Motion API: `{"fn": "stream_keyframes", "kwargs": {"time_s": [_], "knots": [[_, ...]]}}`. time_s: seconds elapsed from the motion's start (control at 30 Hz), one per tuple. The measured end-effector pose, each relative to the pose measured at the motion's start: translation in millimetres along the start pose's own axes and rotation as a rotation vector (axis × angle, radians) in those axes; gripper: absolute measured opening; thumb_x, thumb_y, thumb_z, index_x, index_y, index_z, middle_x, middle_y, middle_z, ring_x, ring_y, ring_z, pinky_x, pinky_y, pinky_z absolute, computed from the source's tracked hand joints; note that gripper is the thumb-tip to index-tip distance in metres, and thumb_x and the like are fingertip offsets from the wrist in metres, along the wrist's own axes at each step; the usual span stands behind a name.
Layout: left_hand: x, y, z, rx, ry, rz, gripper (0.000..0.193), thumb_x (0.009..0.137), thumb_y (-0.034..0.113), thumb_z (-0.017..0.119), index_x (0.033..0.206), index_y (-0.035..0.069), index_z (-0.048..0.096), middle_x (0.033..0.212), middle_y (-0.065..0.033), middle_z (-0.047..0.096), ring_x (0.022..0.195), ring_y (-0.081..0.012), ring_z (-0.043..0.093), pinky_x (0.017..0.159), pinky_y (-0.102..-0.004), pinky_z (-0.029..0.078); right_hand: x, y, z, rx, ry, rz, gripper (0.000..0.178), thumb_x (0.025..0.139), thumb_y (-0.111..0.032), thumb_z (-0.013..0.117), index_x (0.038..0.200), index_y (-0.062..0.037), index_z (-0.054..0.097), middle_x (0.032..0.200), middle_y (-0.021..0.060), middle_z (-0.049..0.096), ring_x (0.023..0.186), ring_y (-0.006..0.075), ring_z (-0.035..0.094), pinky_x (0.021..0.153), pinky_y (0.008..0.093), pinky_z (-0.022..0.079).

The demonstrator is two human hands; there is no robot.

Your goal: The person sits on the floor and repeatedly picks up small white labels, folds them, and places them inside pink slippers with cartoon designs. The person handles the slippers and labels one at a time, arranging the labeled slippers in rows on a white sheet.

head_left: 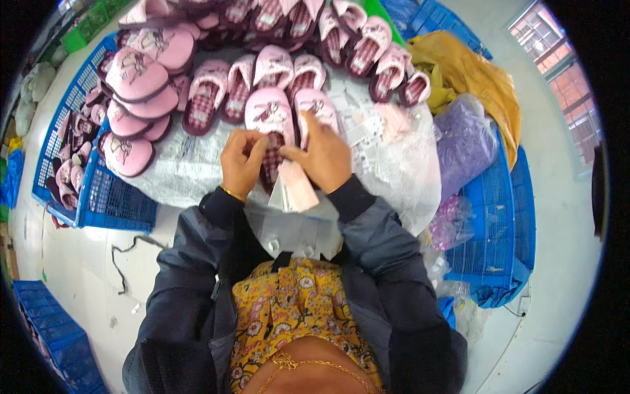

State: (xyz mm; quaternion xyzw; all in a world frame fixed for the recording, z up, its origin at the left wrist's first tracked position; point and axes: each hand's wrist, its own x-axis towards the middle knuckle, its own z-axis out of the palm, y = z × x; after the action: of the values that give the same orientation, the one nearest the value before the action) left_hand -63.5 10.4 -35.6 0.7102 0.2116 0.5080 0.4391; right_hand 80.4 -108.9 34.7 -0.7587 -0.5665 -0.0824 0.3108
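A pair of pink slippers lies in front of me, toes pointing away: the left slipper [269, 111] shows its dark red checked insole, and the right slipper [316, 105] is partly covered by my hand. My left hand [243, 161] is closed in a pinch at the left slipper's edge; what sits between its fingertips is too small to tell. Over the right slipper curls my right hand [323, 152], its thumb near the checked insole. Several paper tags [296, 189], white and pale pink, stick out below that thumb, seemingly held in the right hand.
More pink slippers [209, 92] line the far side of the plastic-covered work surface [190, 161], with stacks [138, 79] at left. Loose paper tags [371, 128] lie at right. Blue crates [118, 203] flank both sides; a purple bag [464, 134] rests at right.
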Motion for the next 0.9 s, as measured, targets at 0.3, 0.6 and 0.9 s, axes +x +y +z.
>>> {"fn": "stream_keyframes", "kwargs": {"time_s": [0.3,0.6,0.9], "knots": [[-2.9,-9.1,-7.7,-0.210,0.210,-0.118,0.008,0.093,0.006,0.066,0.096,0.005,0.059,0.079,0.0032,0.056,0.061,-0.0026,0.048,0.054,-0.0187,0.040,-5.6,15.8,-7.5,0.234,0.207,0.075,0.024,0.077,-0.008,0.067,0.101,-0.0082,0.067,0.085,0.0145,0.069,0.077,0.0331,0.067,0.067,0.0424,0.052],[-13.8,-31.3,-10.9,-0.160,0.236,-0.182,0.008,0.091,0.003,0.067,0.092,0.003,0.058,0.080,0.0012,0.057,0.066,-0.0035,0.050,0.060,-0.0199,0.043,165.3,70.3,-137.5,-0.026,0.327,-0.065,0.036,0.094,-0.038,0.056,0.107,-0.0073,0.067,0.089,0.0168,0.069,0.080,0.0339,0.065,0.073,0.0412,0.051],[-14.8,-36.3,-14.5,-0.038,0.219,-0.201,0.009,0.089,0.002,0.069,0.090,0.002,0.060,0.079,0.0010,0.055,0.066,-0.0046,0.050,0.060,-0.0211,0.043,361.3,150.0,-171.7,-0.736,0.435,-0.421,0.029,0.089,-0.037,0.059,0.096,-0.0109,0.069,0.095,0.0113,0.070,0.089,0.0314,0.067,0.077,0.0460,0.054]]}}
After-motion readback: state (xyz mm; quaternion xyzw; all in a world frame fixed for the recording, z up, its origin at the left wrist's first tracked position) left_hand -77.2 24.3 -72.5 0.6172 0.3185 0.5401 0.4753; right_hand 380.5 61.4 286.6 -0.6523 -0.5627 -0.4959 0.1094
